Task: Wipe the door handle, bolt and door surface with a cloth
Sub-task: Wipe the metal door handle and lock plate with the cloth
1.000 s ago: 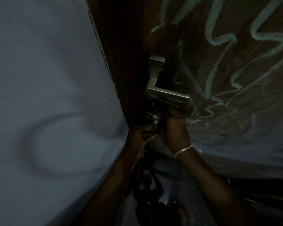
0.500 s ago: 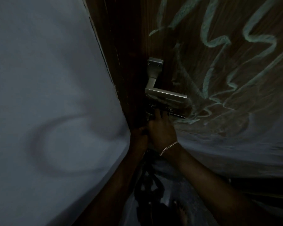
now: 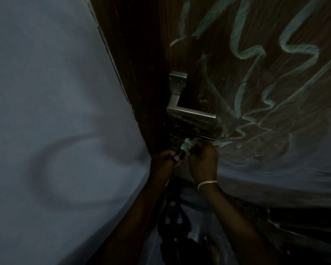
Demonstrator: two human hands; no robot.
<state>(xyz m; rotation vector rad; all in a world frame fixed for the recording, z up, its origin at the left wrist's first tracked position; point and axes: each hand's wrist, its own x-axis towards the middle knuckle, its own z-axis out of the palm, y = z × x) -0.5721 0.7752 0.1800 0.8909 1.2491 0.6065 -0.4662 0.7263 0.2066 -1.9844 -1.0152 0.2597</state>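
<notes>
Dim scene, detail limited. A dark wooden door (image 3: 227,64) is seen, marked with pale green chalk scribbles (image 3: 241,54) across its upper right part. A silver lever door handle (image 3: 182,106) is mounted near the door's left edge, its lever pointing right. Just below it a dark metal bolt (image 3: 191,133) is fixed, its rod running right.

The right hand (image 3: 203,161) is held just under the bolt, fingers closed around a small pale green cloth (image 3: 185,147); the cloth is bunched at the fingertips and sits just below the bolt, possibly touching it, but this cannot be told in the low light. A silver bracelet (image 3: 206,183) is worn on the right wrist.

The left hand (image 3: 164,159) is curled beside the right hand, at the door's left edge, fingers closed on something small and dark; what it is cannot be told.

A pale grey wall (image 3: 55,111) fills the left side. Bare toes (image 3: 208,241) are seen on the floor below.
</notes>
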